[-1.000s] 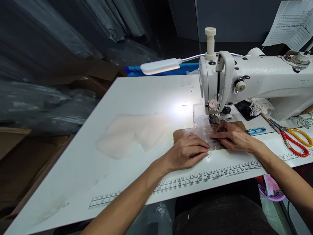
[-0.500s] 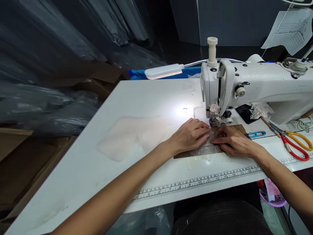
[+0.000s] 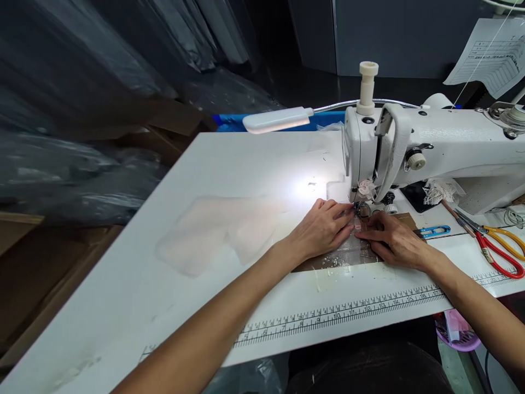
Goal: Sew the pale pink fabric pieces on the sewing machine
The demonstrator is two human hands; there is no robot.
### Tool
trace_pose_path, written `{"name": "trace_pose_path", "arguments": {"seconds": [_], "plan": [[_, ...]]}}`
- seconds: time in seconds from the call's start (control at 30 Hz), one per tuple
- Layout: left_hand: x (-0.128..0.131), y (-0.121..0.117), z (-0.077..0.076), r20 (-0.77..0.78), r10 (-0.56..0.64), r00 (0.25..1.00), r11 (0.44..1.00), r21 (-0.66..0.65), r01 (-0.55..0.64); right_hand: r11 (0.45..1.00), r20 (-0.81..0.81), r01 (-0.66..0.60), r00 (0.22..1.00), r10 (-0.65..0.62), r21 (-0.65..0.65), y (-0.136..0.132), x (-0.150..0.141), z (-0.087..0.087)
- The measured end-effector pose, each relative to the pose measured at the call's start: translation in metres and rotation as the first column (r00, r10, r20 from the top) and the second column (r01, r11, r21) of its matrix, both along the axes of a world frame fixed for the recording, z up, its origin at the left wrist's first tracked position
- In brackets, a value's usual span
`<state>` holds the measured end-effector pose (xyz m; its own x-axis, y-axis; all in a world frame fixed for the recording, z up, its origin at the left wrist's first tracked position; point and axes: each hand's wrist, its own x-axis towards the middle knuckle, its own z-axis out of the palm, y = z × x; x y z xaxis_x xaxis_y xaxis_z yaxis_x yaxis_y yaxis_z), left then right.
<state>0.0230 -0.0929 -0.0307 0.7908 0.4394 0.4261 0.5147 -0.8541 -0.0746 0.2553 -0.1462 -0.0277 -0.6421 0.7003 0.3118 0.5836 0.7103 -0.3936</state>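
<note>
A white sewing machine (image 3: pixel 451 142) stands at the right of the table, its presser foot (image 3: pixel 361 209) down between my two hands. Just left of the foot, my left hand (image 3: pixel 324 227) lies palm down, fingers close together and pressed on thin pale fabric. My right hand (image 3: pixel 396 238) is on the other side, thumb and forefinger pinched at the fabric's edge in front of the foot. Pale, sheer fabric (image 3: pixel 217 227) spreads over the table to the left. Beneath both hands is a brown plate (image 3: pixel 328 262) with a clear film over it. The exact fingertip contact is partly hidden.
Blue thread snips (image 3: pixel 435 231) and scissors with red and yellow handles (image 3: pixel 494 257) lie right of my right hand. A printed ruler (image 3: pixel 340 317) runs along the front edge. A lit lamp (image 3: pixel 279 119) hangs behind. Cardboard boxes (image 3: pixel 28 279) stand at the left.
The view has shifted slightly, so the machine and scissors appear farther right. Both hands keep nearly the same place at the presser foot. The sheer fabric at the left lies a little differently.
</note>
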Motion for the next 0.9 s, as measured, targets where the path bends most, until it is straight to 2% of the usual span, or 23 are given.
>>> {"name": "trace_pose_path", "arguments": {"seconds": [0.47,0.9], "plan": [[-0.0039,-0.0028,-0.0033,0.051,-0.009,0.999,0.997,-0.071,0.013,1.000,-0.027,0.014,1.000,-0.013,0.002,-0.0001,-0.0001,-0.0034],[-0.0020,-0.0039,-0.0057,0.082,-0.017,0.996,0.999,-0.032,0.020,1.000,-0.045,0.006,0.999,-0.006,0.009,-0.0005,-0.0002,-0.0003]]}}
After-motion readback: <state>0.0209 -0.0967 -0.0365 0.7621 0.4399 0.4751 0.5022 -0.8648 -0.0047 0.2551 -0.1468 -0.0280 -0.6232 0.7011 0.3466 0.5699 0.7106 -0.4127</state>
